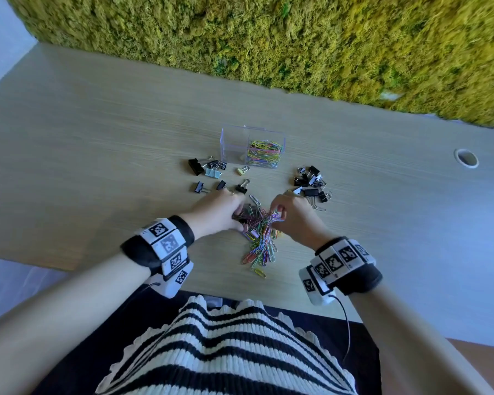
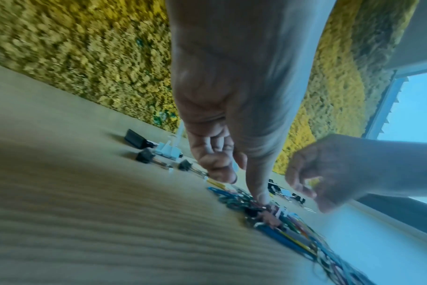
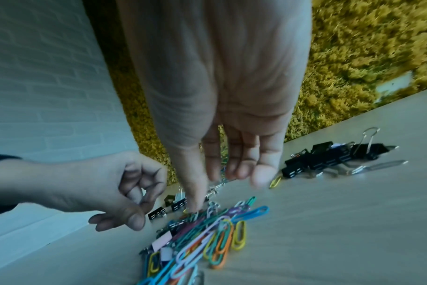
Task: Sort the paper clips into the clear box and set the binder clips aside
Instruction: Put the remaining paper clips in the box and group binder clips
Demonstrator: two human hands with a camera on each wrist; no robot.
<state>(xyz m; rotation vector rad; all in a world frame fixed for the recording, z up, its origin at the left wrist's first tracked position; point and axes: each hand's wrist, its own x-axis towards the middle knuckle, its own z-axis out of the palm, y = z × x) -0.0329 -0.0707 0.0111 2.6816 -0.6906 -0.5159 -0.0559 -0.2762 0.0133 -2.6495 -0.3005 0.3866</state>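
Note:
A mixed pile of coloured paper clips [image 1: 259,240] with a few small binder clips in it lies on the wooden table [image 1: 97,132] in front of me. My left hand [image 1: 221,209] is at the pile's left edge with fingers curled. Its thumb tip [image 2: 261,198] touches the clips [image 2: 280,227], and nothing shows in its grasp. My right hand [image 1: 290,216] is at the pile's right top, and its fingertips pinch a few paper clips [image 3: 222,231] there. The clear box [image 1: 231,138] stands beyond, with paper clips [image 1: 264,153] in its right compartment.
Loose binder clips [image 1: 208,170] lie left of the box, and several more [image 1: 311,182] are heaped to the right [image 3: 329,156]. A round cable hole [image 1: 466,158] sits far right. A moss wall [image 1: 297,38] runs along the table's back edge.

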